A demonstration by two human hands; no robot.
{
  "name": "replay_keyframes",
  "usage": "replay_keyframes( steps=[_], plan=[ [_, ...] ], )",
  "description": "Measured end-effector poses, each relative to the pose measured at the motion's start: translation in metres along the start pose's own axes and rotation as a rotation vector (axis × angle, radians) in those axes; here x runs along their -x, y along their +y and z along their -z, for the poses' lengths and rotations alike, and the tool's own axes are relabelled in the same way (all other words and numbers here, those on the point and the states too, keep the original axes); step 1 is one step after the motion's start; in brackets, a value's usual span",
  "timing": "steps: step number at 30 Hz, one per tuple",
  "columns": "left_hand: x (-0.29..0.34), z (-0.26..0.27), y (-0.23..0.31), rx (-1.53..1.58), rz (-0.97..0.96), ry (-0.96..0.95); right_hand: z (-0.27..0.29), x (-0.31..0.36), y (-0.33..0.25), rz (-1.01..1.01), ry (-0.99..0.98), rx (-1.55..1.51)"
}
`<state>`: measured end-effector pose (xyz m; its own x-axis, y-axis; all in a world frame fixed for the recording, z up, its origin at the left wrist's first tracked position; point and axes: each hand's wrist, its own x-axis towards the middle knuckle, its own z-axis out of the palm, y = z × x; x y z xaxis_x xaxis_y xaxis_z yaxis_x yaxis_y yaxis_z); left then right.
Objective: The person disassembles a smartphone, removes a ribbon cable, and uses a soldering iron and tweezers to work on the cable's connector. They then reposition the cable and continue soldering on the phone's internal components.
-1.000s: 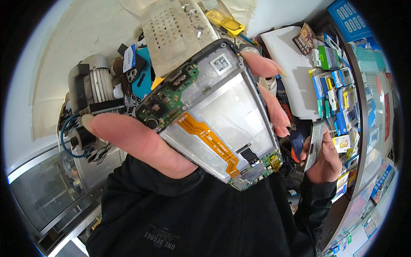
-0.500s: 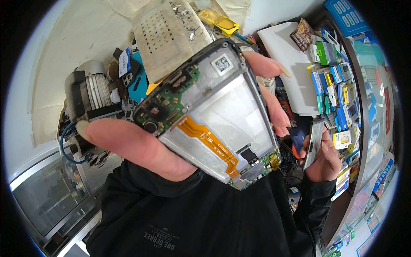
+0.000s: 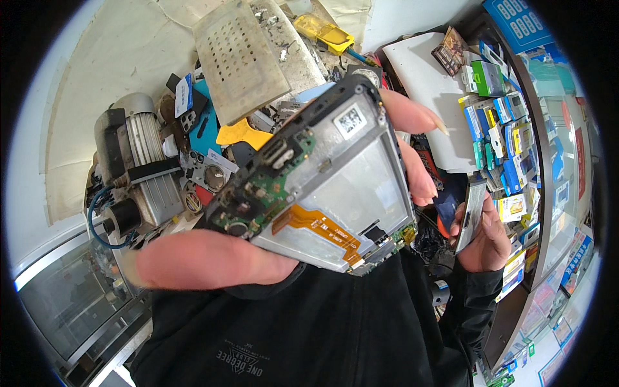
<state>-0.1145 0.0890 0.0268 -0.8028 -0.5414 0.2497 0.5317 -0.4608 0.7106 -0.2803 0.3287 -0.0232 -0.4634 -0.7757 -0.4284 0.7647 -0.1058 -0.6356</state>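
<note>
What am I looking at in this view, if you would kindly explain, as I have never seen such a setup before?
There is no machine here: the grips are a person's two bare hands. The view comes from the left of two fisheye cameras worn on the head, looking down, so straight edges bend near the rim.

The left grip holds what looks like an opened phone, showing a green circuit board and an orange ribbon cable. The right grip holds a thin grey piece; I cannot tell what it is.

Beyond the phone is a littered work surface, with a perforated plate and a flat yellow piece. Small packages are at the right.
</note>
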Motion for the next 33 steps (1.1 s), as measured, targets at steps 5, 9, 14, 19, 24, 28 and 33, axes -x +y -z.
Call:
replay_keyframes(
  steps=[5, 9, 14, 19, 24, 28, 33],
  plan=[
    [0.001, -0.003, -0.001, 0.057, 0.065, 0.026, 0.002, 0.002, 0.000, -0.008, 0.014, 0.025],
    [0.002, 0.000, 0.002, 0.174, 0.165, 0.078, 0.004, 0.004, 0.001, -0.004, 0.055, 0.052],
    [0.000, 0.007, 0.007, 0.364, 0.306, 0.004, 0.006, 0.006, 0.002, 0.018, 0.053, 0.066],
    [0.002, -0.005, 0.007, 0.390, 0.316, 0.082, 0.009, 0.008, 0.002, 0.016, 0.033, 0.032],
    [0.002, -0.013, 0.012, 0.438, 0.382, 0.132, 0.009, 0.009, 0.001, 0.013, 0.026, 0.028],
    [0.004, -0.015, 0.014, 0.438, 0.421, 0.138, 0.010, 0.009, 0.000, 0.012, 0.026, 0.023],
    [0.005, -0.018, 0.011, 0.425, 0.408, 0.131, 0.015, 0.011, -0.001, 0.019, 0.026, 0.033]
  ],
)
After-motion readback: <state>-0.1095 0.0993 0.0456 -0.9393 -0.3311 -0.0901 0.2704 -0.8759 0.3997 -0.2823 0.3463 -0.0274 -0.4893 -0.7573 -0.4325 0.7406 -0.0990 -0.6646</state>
